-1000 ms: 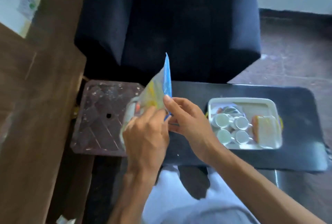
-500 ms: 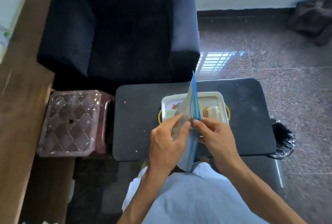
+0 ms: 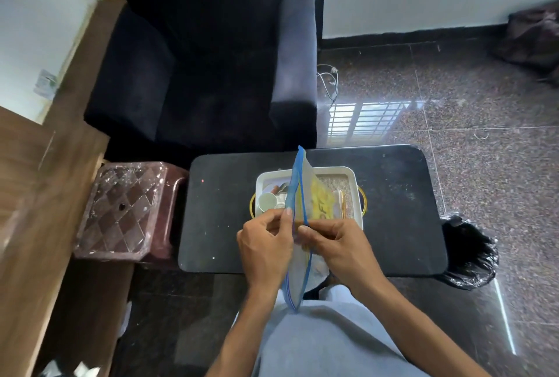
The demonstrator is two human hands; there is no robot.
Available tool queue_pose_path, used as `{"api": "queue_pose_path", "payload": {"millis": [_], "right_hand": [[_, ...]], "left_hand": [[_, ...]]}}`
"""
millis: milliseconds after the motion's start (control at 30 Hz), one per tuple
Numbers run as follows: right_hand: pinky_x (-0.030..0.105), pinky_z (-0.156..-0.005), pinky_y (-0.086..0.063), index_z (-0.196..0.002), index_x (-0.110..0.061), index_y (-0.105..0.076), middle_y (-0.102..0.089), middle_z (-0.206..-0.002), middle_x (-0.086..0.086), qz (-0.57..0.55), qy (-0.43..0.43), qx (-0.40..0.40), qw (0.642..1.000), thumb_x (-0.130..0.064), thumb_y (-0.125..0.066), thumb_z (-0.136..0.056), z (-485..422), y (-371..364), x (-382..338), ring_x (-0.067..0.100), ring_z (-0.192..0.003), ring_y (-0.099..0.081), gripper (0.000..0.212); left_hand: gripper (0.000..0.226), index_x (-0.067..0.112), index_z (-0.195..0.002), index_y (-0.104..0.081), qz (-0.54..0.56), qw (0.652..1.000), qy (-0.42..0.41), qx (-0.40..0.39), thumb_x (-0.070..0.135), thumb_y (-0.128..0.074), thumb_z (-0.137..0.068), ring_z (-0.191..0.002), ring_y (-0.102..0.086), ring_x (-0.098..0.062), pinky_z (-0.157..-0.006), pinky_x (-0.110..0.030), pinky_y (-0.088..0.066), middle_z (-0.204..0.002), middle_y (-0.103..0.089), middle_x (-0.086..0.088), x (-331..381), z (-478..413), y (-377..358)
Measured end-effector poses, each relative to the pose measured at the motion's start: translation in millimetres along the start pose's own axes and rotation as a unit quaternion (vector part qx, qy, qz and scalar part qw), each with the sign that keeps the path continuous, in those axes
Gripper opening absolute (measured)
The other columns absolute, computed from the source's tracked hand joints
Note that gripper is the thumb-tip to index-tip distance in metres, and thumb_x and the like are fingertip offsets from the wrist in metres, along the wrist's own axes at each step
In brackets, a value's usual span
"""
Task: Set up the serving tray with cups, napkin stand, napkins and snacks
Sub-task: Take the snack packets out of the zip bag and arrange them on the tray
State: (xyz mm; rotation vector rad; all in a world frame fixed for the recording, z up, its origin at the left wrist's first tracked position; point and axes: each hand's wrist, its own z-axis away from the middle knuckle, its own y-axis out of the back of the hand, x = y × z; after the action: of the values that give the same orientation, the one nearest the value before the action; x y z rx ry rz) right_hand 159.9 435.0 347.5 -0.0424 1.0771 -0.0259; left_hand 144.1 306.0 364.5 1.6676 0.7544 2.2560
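Snack bag point(image 3: 298, 195) edgewise above tray point(image 3: 348, 171)

Low black table point(image 3: 230, 225), white serving tray point(image 3: 352, 173) resting on its middle, speckled stone floor point(image 3: 484, 164) beneath

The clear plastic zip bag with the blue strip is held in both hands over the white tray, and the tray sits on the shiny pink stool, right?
Not quite. The head view shows both hands, left and right, holding the clear plastic zip bag with the blue strip over the white tray, but the tray sits on the black low table. The shiny pink stool stands beside it.
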Motion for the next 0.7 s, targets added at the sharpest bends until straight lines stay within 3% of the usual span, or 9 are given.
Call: {"api": "queue_pose_path", "payload": {"millis": [100, 233, 367, 467, 600, 700], "right_hand": [[0.031, -0.082, -0.061, -0.104, -0.018, -0.08, -0.08, -0.092, -0.001, -0.016, -0.008, 0.025, 1.0, -0.023, -0.068, -0.094, 3, 7, -1, 0.017, -0.092, -0.076, 0.016], [0.026, -0.077, -0.061, -0.095, -0.024, -0.082, -0.08, -0.092, 0.003, -0.092, -0.013, 0.041, 0.995, -0.019, -0.065, -0.096, 9, 15, -7, 0.016, -0.089, -0.076, 0.017], [0.026, -0.073, -0.06, -0.096, -0.018, -0.082, -0.08, -0.095, 0.007, -0.146, -0.034, 0.095, 0.984, -0.019, -0.067, -0.094, 11, 21, -8, 0.019, -0.089, -0.076, 0.015], [0.026, -0.072, -0.059, -0.097, -0.019, -0.081, -0.079, -0.099, 0.01, -0.2, -0.051, 0.121, 0.971, -0.023, -0.068, -0.091, 12, 25, -10, 0.02, -0.092, -0.076, 0.015], [0.024, -0.069, -0.06, -0.093, -0.017, -0.082, -0.079, -0.101, 0.009, -0.238, -0.064, 0.166, 0.955, -0.021, -0.067, -0.093, 12, 30, -13, 0.021, -0.095, -0.076, 0.015], [0.026, -0.077, -0.056, -0.088, -0.02, -0.082, -0.079, -0.1, 0.008, -0.238, -0.056, 0.212, 0.946, -0.021, -0.065, -0.093, 11, 31, -19, 0.019, -0.098, -0.075, 0.018]], "left_hand": [[0.02, 0.019, -0.082, -0.08, 0.015, 1.0, 0.002, -0.021, 0.025, -0.067, -0.096, -0.067, -0.073, -0.002, -0.067, -0.033, -0.063, -0.071, -0.078, 0.009, 6, -2, -2], [0.019, 0.004, -0.094, -0.077, 0.169, 0.978, 0.099, -0.068, 0.015, -0.063, -0.1, -0.075, -0.079, -0.021, -0.066, -0.032, -0.064, -0.079, -0.081, -0.006, 12, -6, -5], [0.023, 0.006, -0.09, -0.077, 0.291, 0.935, 0.183, -0.09, 0.012, -0.059, -0.101, -0.079, -0.079, -0.021, -0.07, -0.029, -0.064, -0.087, -0.081, -0.012, 19, -13, -1], [0.024, 0.005, -0.089, -0.077, 0.379, 0.891, 0.234, -0.092, 0.011, -0.057, -0.101, -0.07, -0.079, -0.015, -0.06, -0.025, -0.062, -0.083, -0.081, -0.01, 19, -27, 11], [0.019, 0.007, -0.095, -0.076, 0.398, 0.876, 0.264, -0.066, 0.014, -0.059, -0.1, -0.069, -0.078, -0.013, -0.054, -0.025, -0.06, -0.082, -0.081, -0.007, 4, -53, 30], [0.015, 0.004, -0.1, -0.072, 0.433, 0.853, 0.287, -0.047, 0.012, -0.06, -0.1, -0.064, -0.077, -0.012, -0.052, -0.023, -0.059, -0.077, -0.081, -0.006, -7, -73, 47]]}}
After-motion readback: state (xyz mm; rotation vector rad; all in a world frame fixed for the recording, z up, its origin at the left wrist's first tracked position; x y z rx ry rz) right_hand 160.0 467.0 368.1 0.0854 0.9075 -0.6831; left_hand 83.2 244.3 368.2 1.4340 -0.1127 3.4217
